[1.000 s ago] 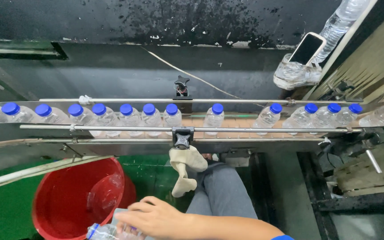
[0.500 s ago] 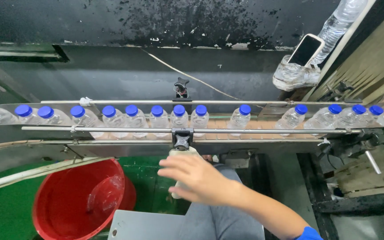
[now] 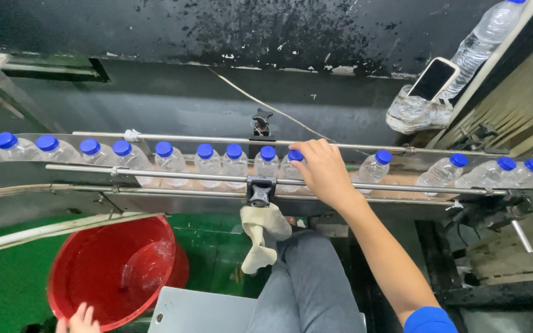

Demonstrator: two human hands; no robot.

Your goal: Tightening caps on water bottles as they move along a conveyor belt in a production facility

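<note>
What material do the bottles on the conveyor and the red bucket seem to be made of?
The bottles look like clear, glossy plastic: see-through walls, blue caps. The right hand touches one. The red bucket seems smooth, shiny plastic with soft reflections inside; the left hand is at its rim.

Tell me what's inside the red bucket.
Inside the red bucket lies a clear crumpled plastic bottle. The left hand touches its near rim; the bottom beneath the bottle is covered.

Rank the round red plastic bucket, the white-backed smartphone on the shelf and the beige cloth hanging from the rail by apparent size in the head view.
1. Round red plastic bucket, clearly largest.
2. Beige cloth.
3. White-backed smartphone, smallest, though it sits farther from the camera, so its true size is unsure.
</note>
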